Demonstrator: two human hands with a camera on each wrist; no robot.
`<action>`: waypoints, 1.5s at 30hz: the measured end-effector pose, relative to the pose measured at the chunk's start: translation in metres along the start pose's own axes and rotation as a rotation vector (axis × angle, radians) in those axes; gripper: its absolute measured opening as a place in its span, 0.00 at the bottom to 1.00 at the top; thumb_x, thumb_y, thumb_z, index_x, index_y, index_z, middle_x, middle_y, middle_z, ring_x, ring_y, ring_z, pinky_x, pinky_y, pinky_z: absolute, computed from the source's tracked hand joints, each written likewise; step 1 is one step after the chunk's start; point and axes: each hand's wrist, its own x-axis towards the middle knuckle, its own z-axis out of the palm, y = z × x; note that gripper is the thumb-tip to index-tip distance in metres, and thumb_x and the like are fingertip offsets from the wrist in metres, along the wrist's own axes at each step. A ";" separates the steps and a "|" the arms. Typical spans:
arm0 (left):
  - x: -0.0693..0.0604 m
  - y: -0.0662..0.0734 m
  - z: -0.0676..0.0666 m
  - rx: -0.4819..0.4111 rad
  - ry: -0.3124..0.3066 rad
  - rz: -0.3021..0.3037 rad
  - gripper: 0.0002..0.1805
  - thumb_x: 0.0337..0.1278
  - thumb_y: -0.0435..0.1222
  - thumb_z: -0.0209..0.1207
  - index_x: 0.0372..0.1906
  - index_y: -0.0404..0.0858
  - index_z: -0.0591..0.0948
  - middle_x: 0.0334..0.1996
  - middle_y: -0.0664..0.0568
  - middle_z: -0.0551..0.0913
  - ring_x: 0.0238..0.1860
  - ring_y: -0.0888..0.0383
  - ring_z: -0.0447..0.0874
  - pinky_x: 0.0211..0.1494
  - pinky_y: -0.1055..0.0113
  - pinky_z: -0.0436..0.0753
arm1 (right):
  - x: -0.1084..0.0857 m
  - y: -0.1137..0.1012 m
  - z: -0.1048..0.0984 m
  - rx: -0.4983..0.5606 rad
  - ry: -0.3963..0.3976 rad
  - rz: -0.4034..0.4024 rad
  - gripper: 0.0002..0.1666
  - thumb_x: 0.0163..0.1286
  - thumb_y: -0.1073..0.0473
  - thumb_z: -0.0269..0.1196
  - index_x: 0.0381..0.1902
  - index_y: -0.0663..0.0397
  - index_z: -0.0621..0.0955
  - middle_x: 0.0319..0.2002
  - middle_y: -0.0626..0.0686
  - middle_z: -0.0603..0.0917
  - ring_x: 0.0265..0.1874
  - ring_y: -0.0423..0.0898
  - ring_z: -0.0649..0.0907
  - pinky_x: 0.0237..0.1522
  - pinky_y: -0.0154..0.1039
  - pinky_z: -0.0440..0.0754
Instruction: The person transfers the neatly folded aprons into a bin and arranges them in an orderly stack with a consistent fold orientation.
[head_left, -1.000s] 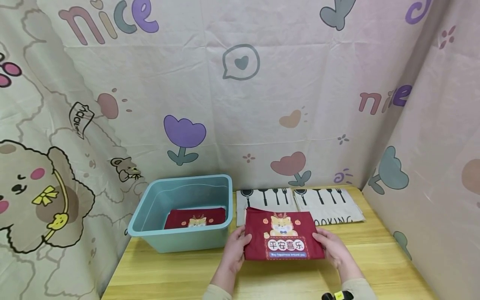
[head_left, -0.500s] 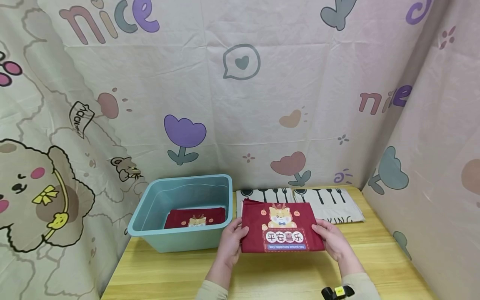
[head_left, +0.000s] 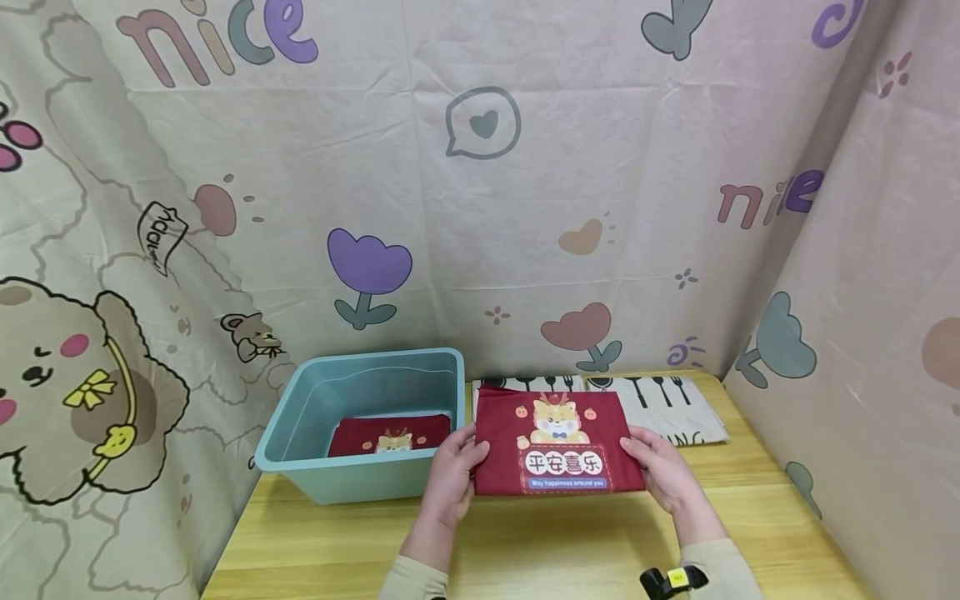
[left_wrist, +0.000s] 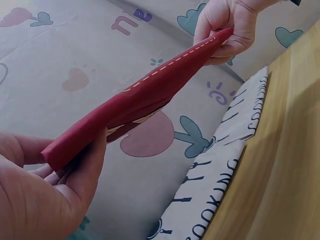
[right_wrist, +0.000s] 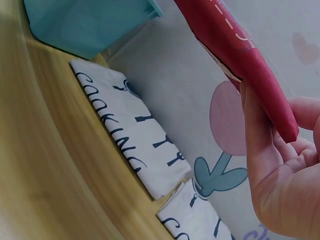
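Observation:
A folded red cloth [head_left: 498, 450] with a cartoon animal and lettering is held up above the table, its printed face toward the head camera. My left hand [head_left: 448, 471] pinches its left edge, thumb on the front. At the opposite edge my right hand [head_left: 666, 468] grips it the same way. From the left wrist view, the cloth [left_wrist: 135, 100] is seen edge-on as a several-layered fold. In the right wrist view, its corner lies between the thumb and fingers of my right hand [right_wrist: 287, 190]. Another folded red cloth [head_left: 360, 435] lies inside the blue bin.
The light blue plastic bin [head_left: 375, 477] stands on the wooden table [head_left: 555, 554], left of my hands. Two folded white cloths, a right one [head_left: 678, 408] and a left one [right_wrist: 122, 120], lie side by side at the back. A printed curtain [head_left: 480, 225] hangs behind.
Both hands have raised the red cloth from near the table and moved it slightly left. It covers more of the white cloths in the head view. The bin has stayed put.

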 end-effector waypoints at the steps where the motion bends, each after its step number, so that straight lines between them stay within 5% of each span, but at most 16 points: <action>1: 0.000 0.001 -0.001 -0.003 0.003 0.002 0.30 0.71 0.29 0.51 0.72 0.24 0.59 0.59 0.35 0.76 0.46 0.55 0.82 0.47 0.56 0.84 | 0.000 -0.001 0.001 0.005 0.002 -0.002 0.31 0.77 0.62 0.53 0.70 0.75 0.59 0.45 0.53 0.83 0.41 0.44 0.85 0.43 0.42 0.85; 34: 0.000 0.030 -0.024 -0.023 0.049 0.062 0.28 0.69 0.26 0.51 0.70 0.22 0.61 0.52 0.43 0.80 0.44 0.58 0.81 0.43 0.62 0.84 | 0.005 -0.027 0.037 0.054 -0.015 -0.077 0.29 0.76 0.66 0.53 0.68 0.78 0.60 0.41 0.50 0.85 0.39 0.43 0.85 0.42 0.43 0.86; 45: -0.001 0.042 -0.037 0.013 0.067 0.065 0.29 0.70 0.27 0.51 0.72 0.25 0.60 0.58 0.40 0.76 0.47 0.57 0.79 0.47 0.62 0.84 | 0.009 -0.035 0.053 0.082 -0.057 -0.112 0.28 0.75 0.68 0.54 0.67 0.79 0.62 0.41 0.48 0.86 0.39 0.43 0.86 0.41 0.43 0.86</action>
